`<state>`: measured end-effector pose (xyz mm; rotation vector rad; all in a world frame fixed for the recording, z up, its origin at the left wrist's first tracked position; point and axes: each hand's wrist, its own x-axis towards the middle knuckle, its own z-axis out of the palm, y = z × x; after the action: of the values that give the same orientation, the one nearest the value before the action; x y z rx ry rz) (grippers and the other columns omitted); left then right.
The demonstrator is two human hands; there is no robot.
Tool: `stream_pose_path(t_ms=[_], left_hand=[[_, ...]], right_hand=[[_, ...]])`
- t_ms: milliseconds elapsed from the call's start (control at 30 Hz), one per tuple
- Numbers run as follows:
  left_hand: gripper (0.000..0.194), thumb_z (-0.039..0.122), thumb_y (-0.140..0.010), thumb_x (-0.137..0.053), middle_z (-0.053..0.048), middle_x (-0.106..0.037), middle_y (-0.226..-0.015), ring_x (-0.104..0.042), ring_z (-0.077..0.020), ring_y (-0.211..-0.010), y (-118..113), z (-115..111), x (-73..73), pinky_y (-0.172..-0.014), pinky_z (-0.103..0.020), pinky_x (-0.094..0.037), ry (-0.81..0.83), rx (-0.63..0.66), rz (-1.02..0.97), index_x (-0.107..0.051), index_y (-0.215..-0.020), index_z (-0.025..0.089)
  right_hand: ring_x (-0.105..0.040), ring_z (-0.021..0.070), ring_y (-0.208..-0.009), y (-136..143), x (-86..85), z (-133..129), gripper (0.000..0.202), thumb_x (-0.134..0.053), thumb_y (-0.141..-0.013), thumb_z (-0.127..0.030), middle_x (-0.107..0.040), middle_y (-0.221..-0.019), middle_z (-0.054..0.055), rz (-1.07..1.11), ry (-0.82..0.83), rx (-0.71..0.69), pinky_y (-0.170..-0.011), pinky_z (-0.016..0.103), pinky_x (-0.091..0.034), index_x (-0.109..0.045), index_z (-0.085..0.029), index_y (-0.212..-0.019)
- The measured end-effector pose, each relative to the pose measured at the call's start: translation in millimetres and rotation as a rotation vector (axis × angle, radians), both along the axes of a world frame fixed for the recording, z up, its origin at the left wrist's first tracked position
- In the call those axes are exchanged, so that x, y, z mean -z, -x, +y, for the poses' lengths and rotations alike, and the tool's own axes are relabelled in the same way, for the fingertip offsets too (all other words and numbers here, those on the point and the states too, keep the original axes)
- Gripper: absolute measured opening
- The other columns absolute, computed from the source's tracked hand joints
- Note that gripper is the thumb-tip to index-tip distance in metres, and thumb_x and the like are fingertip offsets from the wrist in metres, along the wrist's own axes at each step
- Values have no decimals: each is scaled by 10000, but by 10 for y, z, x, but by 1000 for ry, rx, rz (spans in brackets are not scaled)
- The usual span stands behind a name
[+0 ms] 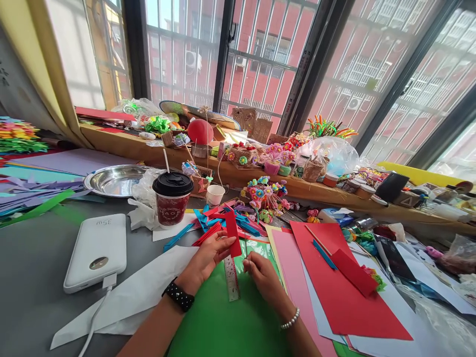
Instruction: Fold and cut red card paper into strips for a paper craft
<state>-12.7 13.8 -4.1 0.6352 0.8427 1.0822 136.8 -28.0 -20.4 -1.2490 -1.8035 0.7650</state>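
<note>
A small red paper strip [233, 234] stands upright between the fingers and thumb of my left hand [209, 259], above the green sheet [230, 327]. Just to its right, my right hand [261, 275] is closed in a pinch around a thin dark tool [245, 246], whose full shape is hard to make out. Between the two hands a clear ruler [231, 282] lies on the green surface, its upper end under the red strip. Beyond my left hand are folded blue strips [204, 218] and red strips [207, 234] in a loose pile.
A lidded coffee cup [172, 201], a paper cup [215, 195] and a metal plate [115, 181] stand behind. To the left lies a white power bank [97, 253] with its cable. Large red paper [357, 302] covers coloured sheets at right. Crafts crowd the window ledge [148, 153].
</note>
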Motion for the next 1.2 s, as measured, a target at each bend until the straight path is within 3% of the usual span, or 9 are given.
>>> stream_pose_path(t_ms=[133, 200, 333, 467, 533, 600, 867, 1200], left_hand=[[245, 81, -630, -623, 9, -625, -732, -599, -82, -596, 6, 18, 25, -563, -163, -489, -1, -31, -25, -509, -826, 173], [215, 94, -644, -616, 4, -629, -745, -597, -80, -589, 6, 24, 33, -553, -163, -491, 2, -35, -39, -532, -828, 168], [90, 117, -668, -598, 6, -631, -686, -587, -80, -559, -1, 27, 35, -526, -162, -483, -17, -58, -25, -567, -742, 158], [102, 157, -645, -628, -4, -647, -703, -597, -99, -601, -7, 22, 41, -557, -174, -483, -54, -11, 39, -589, -739, 160], [124, 158, -626, -643, -16, -651, -716, -601, -109, -613, -11, 15, 43, -569, -180, -482, -67, 25, 70, -596, -741, 154], [137, 151, -619, -647, -27, -653, -741, -605, -116, -630, -16, 7, 41, -594, -190, -482, -94, 51, 94, -601, -748, 147], [210, 130, -612, -643, -37, -644, -849, -606, -125, -711, -30, 3, 20, -643, -195, -479, -93, 34, 155, -598, -816, 149], [266, 64, -597, -641, -20, -608, -769, -602, -129, -694, -25, 16, 36, -652, -242, -495, -88, 15, 105, -517, -816, 152]], right_hand=[[-354, 99, -491, -198, -114, -30, 327, -368, -794, -431, -382, -546, -27, 140, -226, 332, -465, 208, -294, -414, -184, -584], [-355, 102, -488, -267, -108, -21, 331, -357, -798, -431, -396, -544, -20, 90, -257, 486, -462, 212, -288, -421, -185, -585], [-380, 104, -418, -271, 4, 47, 376, -516, -685, -450, -456, -441, -5, -341, 55, 366, -414, 223, -233, -433, -180, -435], [-461, 134, -501, -253, 48, 66, 295, -505, -711, -405, -547, -532, 26, -434, -10, 489, -443, 226, -253, -514, -185, -514], [-470, 141, -487, -272, 48, 61, 263, -542, -682, -370, -563, -526, 32, -474, 86, 480, -426, 226, -240, -515, -186, -495], [-477, 145, -477, -291, 51, 60, 241, -558, -666, -348, -572, -524, 33, -486, 149, 456, -418, 225, -236, -522, -188, -491], [-488, 138, -468, -208, 49, 56, 216, -539, -689, -335, -569, -503, 10, -376, 83, 462, -427, 227, -262, -542, -188, -530], [-507, 149, -491, -208, 95, 79, 189, -540, -689, -310, -581, -521, 21, -318, 45, 463, -436, 230, -290, -576, -189, -548]])
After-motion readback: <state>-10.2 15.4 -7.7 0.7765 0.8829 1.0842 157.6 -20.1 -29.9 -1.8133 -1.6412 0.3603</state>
